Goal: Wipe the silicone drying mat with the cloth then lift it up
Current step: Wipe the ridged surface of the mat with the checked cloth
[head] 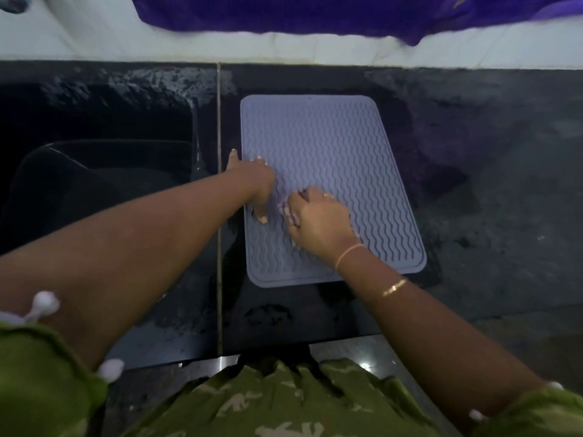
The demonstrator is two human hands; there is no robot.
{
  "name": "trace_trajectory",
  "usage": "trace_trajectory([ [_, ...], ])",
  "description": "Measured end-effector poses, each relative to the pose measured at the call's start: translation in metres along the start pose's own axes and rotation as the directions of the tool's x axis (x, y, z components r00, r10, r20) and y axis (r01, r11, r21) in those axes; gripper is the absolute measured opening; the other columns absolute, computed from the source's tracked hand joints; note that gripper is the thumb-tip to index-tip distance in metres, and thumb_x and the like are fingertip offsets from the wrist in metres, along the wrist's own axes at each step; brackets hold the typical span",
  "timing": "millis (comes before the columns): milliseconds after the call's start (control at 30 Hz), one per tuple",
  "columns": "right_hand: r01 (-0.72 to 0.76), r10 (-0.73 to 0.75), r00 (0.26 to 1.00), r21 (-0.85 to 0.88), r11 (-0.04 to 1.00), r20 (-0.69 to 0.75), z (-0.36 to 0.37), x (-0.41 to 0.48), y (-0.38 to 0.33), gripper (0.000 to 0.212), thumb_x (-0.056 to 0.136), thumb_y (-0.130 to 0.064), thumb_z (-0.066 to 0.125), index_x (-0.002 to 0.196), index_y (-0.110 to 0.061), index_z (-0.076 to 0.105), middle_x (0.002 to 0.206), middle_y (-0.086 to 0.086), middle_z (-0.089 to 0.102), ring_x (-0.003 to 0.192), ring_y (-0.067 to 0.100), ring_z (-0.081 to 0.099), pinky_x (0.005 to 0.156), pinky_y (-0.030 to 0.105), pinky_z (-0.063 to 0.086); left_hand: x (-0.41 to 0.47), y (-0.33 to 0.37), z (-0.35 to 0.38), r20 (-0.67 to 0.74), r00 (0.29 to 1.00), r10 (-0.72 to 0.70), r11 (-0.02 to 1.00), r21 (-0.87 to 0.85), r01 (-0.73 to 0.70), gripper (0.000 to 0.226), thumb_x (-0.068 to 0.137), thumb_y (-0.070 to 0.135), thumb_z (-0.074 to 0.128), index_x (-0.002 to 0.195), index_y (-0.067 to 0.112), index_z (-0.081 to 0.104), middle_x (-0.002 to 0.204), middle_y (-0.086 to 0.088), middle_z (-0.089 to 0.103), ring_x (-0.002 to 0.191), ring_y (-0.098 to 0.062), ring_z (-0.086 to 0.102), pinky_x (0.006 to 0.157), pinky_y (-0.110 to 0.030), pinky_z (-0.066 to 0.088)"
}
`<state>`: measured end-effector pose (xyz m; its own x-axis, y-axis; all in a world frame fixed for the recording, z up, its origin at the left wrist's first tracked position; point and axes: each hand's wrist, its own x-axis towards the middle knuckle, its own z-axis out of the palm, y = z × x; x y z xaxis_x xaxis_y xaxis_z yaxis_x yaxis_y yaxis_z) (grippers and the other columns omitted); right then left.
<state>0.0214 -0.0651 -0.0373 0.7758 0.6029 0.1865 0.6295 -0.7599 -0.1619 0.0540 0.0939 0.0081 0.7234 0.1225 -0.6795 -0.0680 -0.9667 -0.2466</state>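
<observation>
A grey silicone drying mat (334,146) with wavy ridges lies flat on the black counter (489,184). My left hand (254,187) rests on the mat's left edge with its fingers spread, one fingertip just off the edge on the counter. My right hand (318,222) lies on the mat's lower middle, fingers curled over a small pale cloth (286,212). Only a bit of the cloth shows past my fingers; the hand hides the remainder.
A dark sink (94,184) lies left of the mat, beyond a thin seam in the counter. A purple fabric (315,14) hangs over the white ledge at the back. The counter's front edge (205,362) is close to my body.
</observation>
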Motion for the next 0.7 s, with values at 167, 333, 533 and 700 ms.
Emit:
trace_trajectory([
  [167,0.157,-0.155,0.986,-0.036,0.987,0.055,-0.015,-0.066,-0.009,0.022,0.072,-0.035,0.065,0.085,-0.017,0.064,0.082,0.007,0.064,0.064,0.027,0.060,0.051,0.029,0.046,-0.002,0.003,-0.001,0.019,1.000,-0.021,0.998,-0.060,0.022,0.124,0.070,0.048,0.078,0.152,0.008,-0.006,0.160,-0.012,-0.007,0.148,-0.028,0.002,0.112,-0.062,-0.005],
  [333,0.238,-0.231,0.970,-0.107,0.965,0.068,-0.018,-0.058,0.000,0.030,0.065,-0.036,0.073,0.086,-0.016,0.065,0.080,0.006,0.064,0.059,0.023,0.060,0.047,0.025,0.043,-0.007,0.003,0.001,0.011,1.000,0.011,0.997,-0.074,-0.010,0.122,0.072,0.044,0.078,0.151,0.005,-0.007,0.160,-0.014,-0.010,0.148,-0.029,0.001,0.116,-0.059,-0.002],
  [533,0.036,-0.029,0.999,-0.185,0.982,0.041,-0.015,0.023,0.015,0.036,0.065,-0.021,0.080,0.090,-0.004,0.062,0.081,0.020,0.060,0.062,0.033,0.061,0.048,0.030,0.040,-0.017,0.007,-0.005,0.015,0.999,0.045,0.998,0.047,-0.045,0.107,0.079,0.048,0.071,0.153,0.014,0.001,0.160,-0.013,-0.003,0.148,-0.028,-0.001,0.116,-0.060,0.003],
  [700,-0.072,0.063,0.994,-0.104,0.992,-0.086,-0.005,-0.019,-0.017,0.020,0.076,-0.025,0.070,0.077,-0.007,0.061,0.072,0.016,0.060,0.056,0.031,0.059,0.047,0.030,0.041,-0.012,0.005,-0.005,0.048,0.999,0.025,1.000,0.007,-0.025,0.118,0.074,0.048,0.075,0.152,0.010,-0.006,0.160,-0.014,-0.008,0.148,-0.031,0.001,0.116,-0.059,0.004],
])
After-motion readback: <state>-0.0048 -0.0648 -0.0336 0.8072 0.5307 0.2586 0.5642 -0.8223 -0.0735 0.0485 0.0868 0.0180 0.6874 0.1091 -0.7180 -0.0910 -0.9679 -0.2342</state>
